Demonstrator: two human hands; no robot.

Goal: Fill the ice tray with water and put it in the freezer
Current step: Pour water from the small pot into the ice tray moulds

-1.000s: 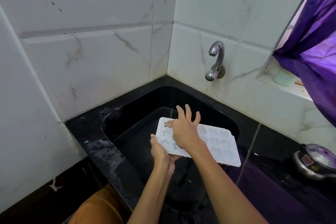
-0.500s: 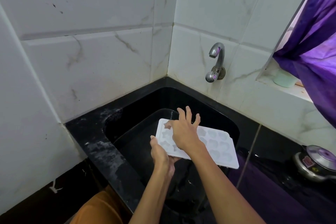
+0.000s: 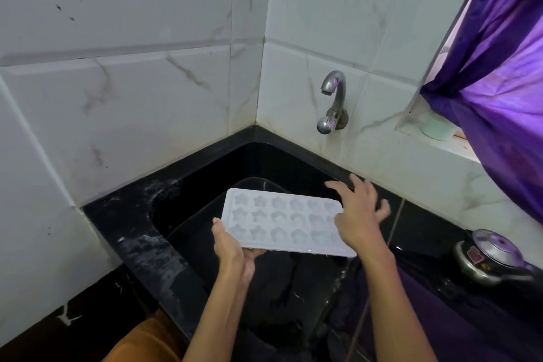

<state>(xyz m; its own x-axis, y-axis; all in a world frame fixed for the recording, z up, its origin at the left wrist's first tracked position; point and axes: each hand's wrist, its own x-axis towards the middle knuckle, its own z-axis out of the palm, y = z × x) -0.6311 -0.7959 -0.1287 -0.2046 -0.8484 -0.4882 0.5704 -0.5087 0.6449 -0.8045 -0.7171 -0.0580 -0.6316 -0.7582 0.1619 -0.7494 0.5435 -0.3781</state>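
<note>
Holding a white star-mould ice tray (image 3: 279,222) over the sink (image 3: 205,161) — left hand (image 3: 232,250) grips its near-left corner, right hand (image 3: 357,214) splayed loose over the right end.

Both forearms are bare to the frame's edge, with no sleeves, watch or rings visible; an orange-brown garment (image 3: 147,341) shows at the bottom left

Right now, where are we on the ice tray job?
Done: ice tray is over the sink, left hand gripping its near corner. In hand: right hand open at the far end. Left: tap shows no water running, cells look unfilled; filling and freezer remain.
</note>
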